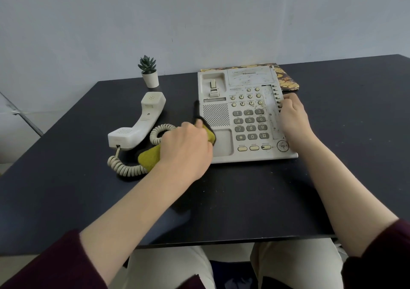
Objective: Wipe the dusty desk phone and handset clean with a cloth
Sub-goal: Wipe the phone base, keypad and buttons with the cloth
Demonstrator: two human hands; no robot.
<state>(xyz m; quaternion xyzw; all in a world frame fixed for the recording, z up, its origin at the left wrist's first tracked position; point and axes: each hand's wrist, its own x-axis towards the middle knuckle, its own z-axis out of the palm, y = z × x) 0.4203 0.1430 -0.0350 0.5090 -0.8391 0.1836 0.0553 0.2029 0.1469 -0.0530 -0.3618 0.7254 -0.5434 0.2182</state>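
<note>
A dusty cream desk phone (241, 111) lies on the dark table (221, 200). Its handset (139, 122) rests off the cradle to the left, joined by a coiled cord (126, 166). My left hand (186, 149) grips a yellow-green cloth (149, 157) with a dark side and presses it on the phone's lower left corner, at the empty earpiece recess. My right hand (292, 115) holds the phone's right edge, fingers curled over the side buttons.
A small potted succulent (149, 72) stands behind the handset. A patterned yellow-and-dark booklet (286, 78) lies under the phone's far right corner. A pale wall rises behind the table. My knees show below the table's near edge.
</note>
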